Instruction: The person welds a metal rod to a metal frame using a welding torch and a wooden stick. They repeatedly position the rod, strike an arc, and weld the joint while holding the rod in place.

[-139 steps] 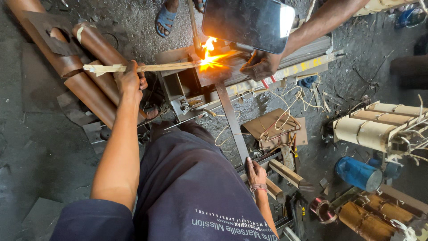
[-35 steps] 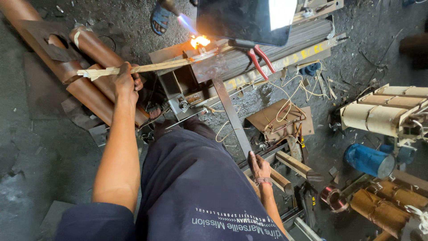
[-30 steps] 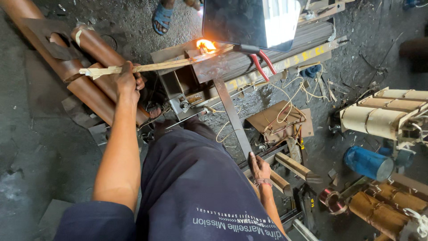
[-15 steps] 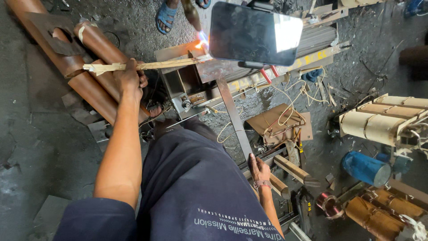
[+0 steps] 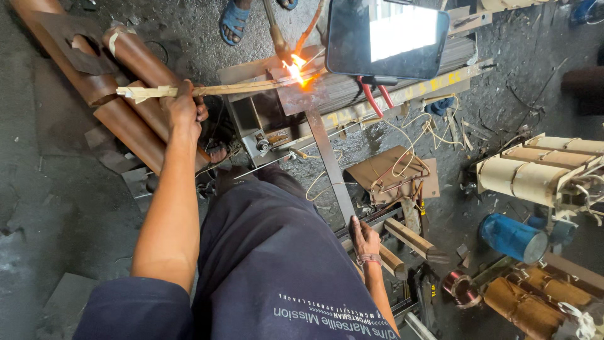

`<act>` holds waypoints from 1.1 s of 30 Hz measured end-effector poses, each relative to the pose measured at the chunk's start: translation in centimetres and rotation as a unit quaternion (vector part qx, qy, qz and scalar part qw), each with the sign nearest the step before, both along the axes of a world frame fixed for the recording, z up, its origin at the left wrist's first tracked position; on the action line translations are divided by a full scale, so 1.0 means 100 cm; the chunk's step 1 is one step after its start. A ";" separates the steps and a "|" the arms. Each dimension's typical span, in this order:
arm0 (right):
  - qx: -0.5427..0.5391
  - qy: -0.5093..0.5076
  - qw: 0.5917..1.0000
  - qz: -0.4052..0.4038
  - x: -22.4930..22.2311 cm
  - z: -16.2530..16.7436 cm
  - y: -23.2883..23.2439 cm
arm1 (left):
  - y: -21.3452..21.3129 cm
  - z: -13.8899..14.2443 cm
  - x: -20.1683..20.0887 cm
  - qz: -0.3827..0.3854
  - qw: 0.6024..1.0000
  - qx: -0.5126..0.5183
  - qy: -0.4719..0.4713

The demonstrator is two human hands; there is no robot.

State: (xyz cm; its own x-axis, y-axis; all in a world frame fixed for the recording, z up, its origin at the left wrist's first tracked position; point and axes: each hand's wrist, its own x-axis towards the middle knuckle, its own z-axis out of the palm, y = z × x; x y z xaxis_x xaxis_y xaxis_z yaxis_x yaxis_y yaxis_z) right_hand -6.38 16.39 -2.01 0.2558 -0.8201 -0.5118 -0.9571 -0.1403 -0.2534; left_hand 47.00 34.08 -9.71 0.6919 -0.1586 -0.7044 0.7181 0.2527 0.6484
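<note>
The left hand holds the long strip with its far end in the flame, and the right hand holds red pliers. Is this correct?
Not quite. In the head view the left hand does hold the strip with its far end at the flame. But the right hand holds no pliers: it rests on the metal bar. The red pliers lie apart, near the dark screen.

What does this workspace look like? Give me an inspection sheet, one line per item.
Surface: a metal frame on a gritty concrete floor.
Job's things: a bundle of thin rods, its far end glowing in the flame of a torch.
Clutter: brown pipes, red-handled pliers, a blue drum.
Hands: the left hand grips the rods; the right hand rests on the frame.
Cables: pale loose wires.
Surroundings: another person's blue sandal.
</note>
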 end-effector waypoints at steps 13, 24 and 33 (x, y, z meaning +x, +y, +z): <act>-0.009 0.004 1.000 -0.007 -0.004 -0.007 0.000 | -0.002 0.000 0.002 -0.004 1.000 -0.005 -0.005; 0.006 0.014 1.000 -0.009 -0.003 -0.004 0.001 | 0.000 0.000 0.000 -0.004 1.000 -0.005 -0.007; 0.006 0.011 1.000 -0.010 -0.005 -0.006 0.001 | 0.000 0.002 0.001 -0.004 1.000 0.002 -0.011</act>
State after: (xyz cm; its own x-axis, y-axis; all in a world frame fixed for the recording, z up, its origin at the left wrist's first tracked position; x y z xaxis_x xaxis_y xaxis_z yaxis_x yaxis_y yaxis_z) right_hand -6.84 16.52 -2.58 0.2277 -0.8188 -0.5270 -0.9651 -0.1180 -0.2336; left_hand 47.06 34.07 -9.54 0.7061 -0.1611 -0.6896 0.7055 0.2435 0.6655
